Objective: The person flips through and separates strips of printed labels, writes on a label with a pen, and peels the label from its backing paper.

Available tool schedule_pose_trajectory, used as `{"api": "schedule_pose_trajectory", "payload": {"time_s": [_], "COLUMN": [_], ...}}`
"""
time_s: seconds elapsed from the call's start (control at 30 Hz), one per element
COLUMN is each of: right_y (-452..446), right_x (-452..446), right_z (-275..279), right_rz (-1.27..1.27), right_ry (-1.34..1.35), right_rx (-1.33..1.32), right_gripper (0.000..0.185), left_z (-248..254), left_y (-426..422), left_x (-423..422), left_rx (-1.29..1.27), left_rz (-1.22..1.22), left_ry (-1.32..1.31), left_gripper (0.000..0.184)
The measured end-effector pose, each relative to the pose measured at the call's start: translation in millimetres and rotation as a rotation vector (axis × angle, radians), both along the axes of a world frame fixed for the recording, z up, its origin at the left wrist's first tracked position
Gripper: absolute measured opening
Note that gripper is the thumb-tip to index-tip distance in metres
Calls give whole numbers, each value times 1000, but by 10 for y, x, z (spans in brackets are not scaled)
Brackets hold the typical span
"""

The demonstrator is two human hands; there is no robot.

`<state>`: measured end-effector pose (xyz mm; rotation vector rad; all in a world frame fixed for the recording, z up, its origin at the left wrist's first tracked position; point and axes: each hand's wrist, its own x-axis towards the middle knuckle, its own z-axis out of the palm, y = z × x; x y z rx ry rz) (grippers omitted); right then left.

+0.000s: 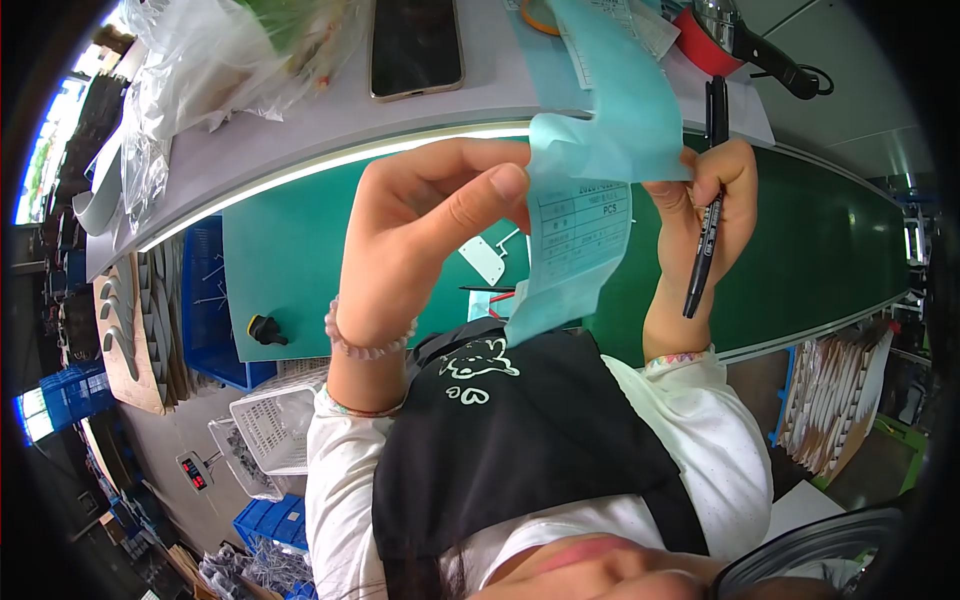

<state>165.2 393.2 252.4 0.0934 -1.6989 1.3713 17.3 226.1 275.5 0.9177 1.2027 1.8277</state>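
A pale blue strip of printed labels [580, 225] hangs between my two hands, curling over at the top and showing table lines and the letters PCS. My left hand [425, 215] pinches its left edge between thumb and fingers. At the upper right edge, my right hand [715, 195] grips the strip with its fingertips. A black marker pen [705, 255] is also held in that right hand, slanting downward through the fingers. The strip's upper part runs back toward the shelf, over other printed paper slips [600, 50].
A phone [417, 45], plastic bags [215, 65] and a red tape roll [708, 42] lie on the pale shelf [300, 150]. Below is a green work surface [800, 250] with a white flat part [482, 260] and a black-yellow object [265, 330]. Blue bins [205, 300] stand left.
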Motion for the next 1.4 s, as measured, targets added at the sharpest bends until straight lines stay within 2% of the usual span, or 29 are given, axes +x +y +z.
{"api": "schedule_pose_trajectory", "payload": {"time_s": [0.07, 0.27, 0.37, 0.53, 0.63, 0.87, 0.97, 1.1, 1.2, 1.3, 1.4], "right_y": [25, 80, 36, 98, 90, 101, 168, 138, 161, 187, 80], "right_x": [-1, 5, 21, 51, 34, 53, 1, 16, 20, -45, -126], "right_z": [-33, -92, -77, -116, -119, -75, -125, -137, -129, -178, -109], "right_rz": [50, 166, 7, -322, -457, -514, -484, -390, -290, -272, -33], "right_ry": [32, 98, 37, -18, 3, 39, 89, 115, 51, -17, 49], "right_rx": [-28, -72, -26, 307, 414, 563, 532, 328, 167, 134, -118], "right_gripper": [23, 28, 25, 26, 29, 33, 34, 33, 28, 25, 24], "left_z": [-5, 47, 75, 58, 50, 25, 27, 21, 52, 21, 21], "left_y": [20, 4, 0, 22, 28, 44, 51, 57, 34, 53, 102], "left_x": [11, 118, 146, 185, 182, 177, 173, 170, 162, 170, 266], "left_rx": [-2, -101, -140, -102, -57, -14, -16, -12, -55, 43, 99], "left_rz": [-12, 313, 384, 502, 555, 648, 685, 720, 537, 241, 259], "left_ry": [-142, 321, 382, 543, 622, 736, 783, 819, 610, 214, 215], "left_gripper": [24, 18, 14, 12, 12, 12, 13, 12, 15, 25, 33]}}
